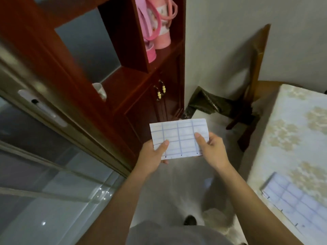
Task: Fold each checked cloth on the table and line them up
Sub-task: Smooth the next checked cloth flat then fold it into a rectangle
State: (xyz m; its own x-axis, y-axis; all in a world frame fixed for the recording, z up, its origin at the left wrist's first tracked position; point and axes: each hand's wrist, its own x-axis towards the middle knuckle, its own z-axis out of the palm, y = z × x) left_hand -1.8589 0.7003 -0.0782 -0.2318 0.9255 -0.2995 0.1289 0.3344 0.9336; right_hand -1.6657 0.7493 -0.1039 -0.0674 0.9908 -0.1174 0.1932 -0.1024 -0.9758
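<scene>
The left hand [154, 157] grips the lower left corner of a folded checked cloth [178, 135]. Its thumb [163, 145] lies on top and its fingers are curled underneath. The right hand [213, 150] pinches the cloth's right edge in the same way, with its thumb [199, 137] pressed flat on the upper face. The cloth is a small, neat white rectangle crossed by blue lines. Both hands hold it level in the air in front of the body, above the pale floor [185, 184] and off the desk.

To the right stands the desk [292, 131], covered with a light cloth printed with beige flowers. A second checked cloth [297, 204] lies flat near the desk's near edge, well apart from the held one and running partly out of view.

Beyond the desk, a wooden chair [254, 82] leans against the pale wall. Straight ahead of the hands is a red-brown cabinet [138, 99] with brass door handles [161, 91]. Pink bags [159, 27] sit on its upper shelf, and a pale cup [100, 91] sits on the ledge below.

A sliding glass door [44, 174] with a metal frame fills the left side. At the bottom edge there is a grey shirt [168, 234] and, just above it, a dark shoe tip [190, 220] on the floor.
</scene>
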